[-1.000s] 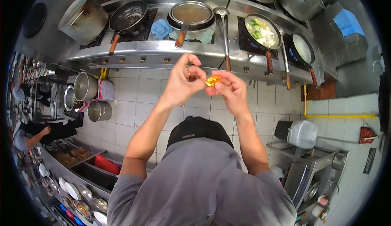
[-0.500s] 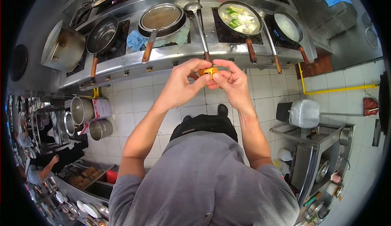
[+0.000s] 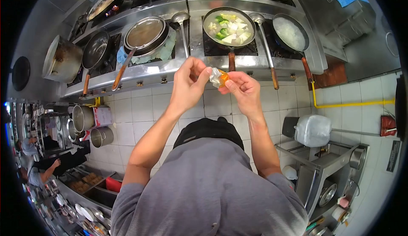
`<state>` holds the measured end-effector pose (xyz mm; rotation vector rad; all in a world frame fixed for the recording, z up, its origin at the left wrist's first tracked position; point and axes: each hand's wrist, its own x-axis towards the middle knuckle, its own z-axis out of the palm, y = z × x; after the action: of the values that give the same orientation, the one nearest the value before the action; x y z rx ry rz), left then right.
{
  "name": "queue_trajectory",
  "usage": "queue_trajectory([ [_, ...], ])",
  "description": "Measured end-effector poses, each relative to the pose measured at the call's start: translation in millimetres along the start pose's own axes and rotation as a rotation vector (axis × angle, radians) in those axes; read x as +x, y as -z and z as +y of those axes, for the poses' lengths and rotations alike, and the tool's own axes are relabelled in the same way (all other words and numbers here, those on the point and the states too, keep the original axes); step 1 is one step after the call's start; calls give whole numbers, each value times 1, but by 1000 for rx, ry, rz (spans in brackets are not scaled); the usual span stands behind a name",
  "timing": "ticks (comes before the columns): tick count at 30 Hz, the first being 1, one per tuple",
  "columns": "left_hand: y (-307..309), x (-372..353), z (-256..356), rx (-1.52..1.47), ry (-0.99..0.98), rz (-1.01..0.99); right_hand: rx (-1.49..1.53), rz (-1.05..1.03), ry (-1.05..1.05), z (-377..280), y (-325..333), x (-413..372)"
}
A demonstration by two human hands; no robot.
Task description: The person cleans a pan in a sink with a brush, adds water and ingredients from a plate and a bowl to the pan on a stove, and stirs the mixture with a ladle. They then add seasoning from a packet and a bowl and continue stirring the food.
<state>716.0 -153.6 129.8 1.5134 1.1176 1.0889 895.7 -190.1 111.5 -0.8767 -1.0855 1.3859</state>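
Observation:
In front of the stove, both my hands hold a small orange-and-silver foil wrapper (image 3: 219,78) between them. My left hand (image 3: 188,85) pinches its crinkled silver side, fingers curled. The orange printed side is between the thumb and fingers of my right hand (image 3: 246,95). Whatever lies inside the foil is hidden. Just beyond my hands, a frying pan with a wooden handle (image 3: 231,61) contains liquid, broccoli (image 3: 222,33) and pale chunks (image 3: 231,38).
Along the stove lie two long ladles (image 3: 180,18) (image 3: 264,38). A pan of cloudy liquid (image 3: 290,32) sits right, a covered pan (image 3: 145,32) and a dark pan (image 3: 95,51) left. Behind on the left, a co-worker (image 3: 46,168) is visible beside shelving. A metal cart (image 3: 329,168) stands right.
The foil has been opened out: silver now shows where mostly orange showed before. My left hand has drawn slightly away from my right. The camera view has shifted, moving the stove leftward.

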Motion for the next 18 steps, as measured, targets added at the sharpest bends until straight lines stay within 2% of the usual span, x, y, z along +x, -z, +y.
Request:
queue_trajectory([
  [2,-13,-3,10,176,-137,-33,-48,42,1,-7,19,1],
  [5,-44,2,19,119,-110,-126,-53,40,2,-8,40,-1],
  [12,-86,15,6,129,78,-212,-366,114,66,-12,82,-5],
  [18,-110,22,6,160,212,-224,-425,162,67,-13,100,-7],
])
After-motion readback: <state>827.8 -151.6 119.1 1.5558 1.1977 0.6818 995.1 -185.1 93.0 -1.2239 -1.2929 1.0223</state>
